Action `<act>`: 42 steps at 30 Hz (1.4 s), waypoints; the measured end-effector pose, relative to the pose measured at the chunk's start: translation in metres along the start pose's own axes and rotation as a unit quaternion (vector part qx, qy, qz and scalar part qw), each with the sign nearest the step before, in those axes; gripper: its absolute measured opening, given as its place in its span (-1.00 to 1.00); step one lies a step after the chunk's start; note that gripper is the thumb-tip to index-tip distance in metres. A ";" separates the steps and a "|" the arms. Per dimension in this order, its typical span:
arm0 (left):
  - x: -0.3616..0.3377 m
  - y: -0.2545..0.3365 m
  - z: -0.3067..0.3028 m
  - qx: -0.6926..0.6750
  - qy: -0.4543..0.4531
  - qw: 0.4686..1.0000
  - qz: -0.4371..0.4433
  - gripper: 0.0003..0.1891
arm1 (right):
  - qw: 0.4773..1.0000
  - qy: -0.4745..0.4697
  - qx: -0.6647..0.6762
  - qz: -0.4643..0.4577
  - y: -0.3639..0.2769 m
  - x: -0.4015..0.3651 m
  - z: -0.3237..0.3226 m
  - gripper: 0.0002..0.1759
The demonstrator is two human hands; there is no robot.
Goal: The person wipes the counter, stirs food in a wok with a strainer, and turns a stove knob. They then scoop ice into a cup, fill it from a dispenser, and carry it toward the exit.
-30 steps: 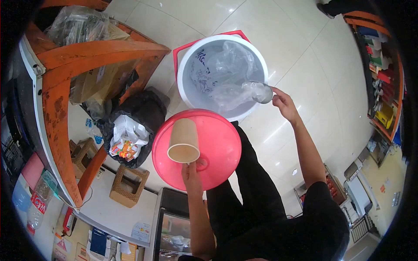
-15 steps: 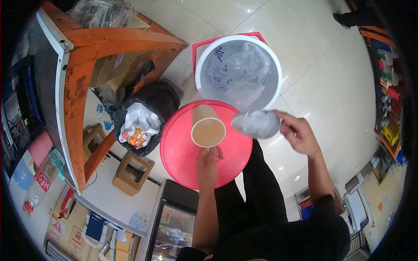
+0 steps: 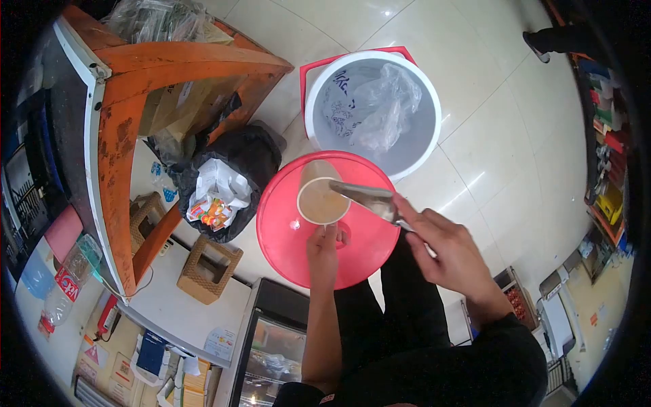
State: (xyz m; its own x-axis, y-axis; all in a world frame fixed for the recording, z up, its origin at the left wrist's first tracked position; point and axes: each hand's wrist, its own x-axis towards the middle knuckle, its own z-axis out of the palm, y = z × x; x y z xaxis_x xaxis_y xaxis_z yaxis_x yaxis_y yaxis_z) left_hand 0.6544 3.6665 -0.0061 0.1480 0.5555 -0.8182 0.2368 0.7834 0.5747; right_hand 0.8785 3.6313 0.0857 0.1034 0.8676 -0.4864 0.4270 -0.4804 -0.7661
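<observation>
My left hand (image 3: 323, 258) is closed round the handle of a tall pale mug (image 3: 319, 166), whose open mouth faces me. Below the mug lies a round red lid (image 3: 285, 241) with a small ring-shaped knob. In my right hand (image 3: 451, 254) is a metal scoop (image 3: 369, 197), gripped at its handle end. The scoop's tip reaches over the mug's right rim and points into it. Whether anything is left in the scoop cannot be seen. Past the lid stands a white bucket (image 3: 312, 112) with clear plastic bags (image 3: 386, 112) inside.
A black rubbish bag (image 3: 251, 152) with wrappers stands left of the lid, beside an orange wooden frame (image 3: 115, 169). A brown woven stool (image 3: 209, 270) is at lower left. Another person's foot (image 3: 537, 47) is at upper right. Shelves line the right side.
My right hand has moved the scoop left and tilted it over the mug; the white contents seen in it before no longer show. The lid has shifted slightly right. The other person's foot has moved.
</observation>
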 end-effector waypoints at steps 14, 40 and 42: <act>-0.006 -0.021 -0.028 -0.030 -0.001 1.000 -0.003 -0.79 | 0.962 -0.129 -0.227 0.076 0.185 0.116 0.064 -0.53; -0.007 -0.038 -0.053 -0.057 0.012 0.998 -0.006 -0.72 | 0.908 -0.213 -0.339 0.126 0.317 0.238 0.177 -0.63; -0.006 -0.036 -0.051 -0.060 0.018 0.998 -0.009 -0.73 | 0.922 -0.170 -0.330 0.110 0.315 0.243 0.192 -0.63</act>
State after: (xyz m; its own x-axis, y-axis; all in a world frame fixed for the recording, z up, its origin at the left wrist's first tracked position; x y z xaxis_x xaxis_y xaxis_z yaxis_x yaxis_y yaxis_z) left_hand 0.5962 3.6494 -0.0211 0.1095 0.5496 -0.8282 0.1228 0.8194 0.5600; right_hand 0.8654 3.6661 -0.3550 0.0132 0.6145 -0.7888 0.8944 -0.3600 -0.2654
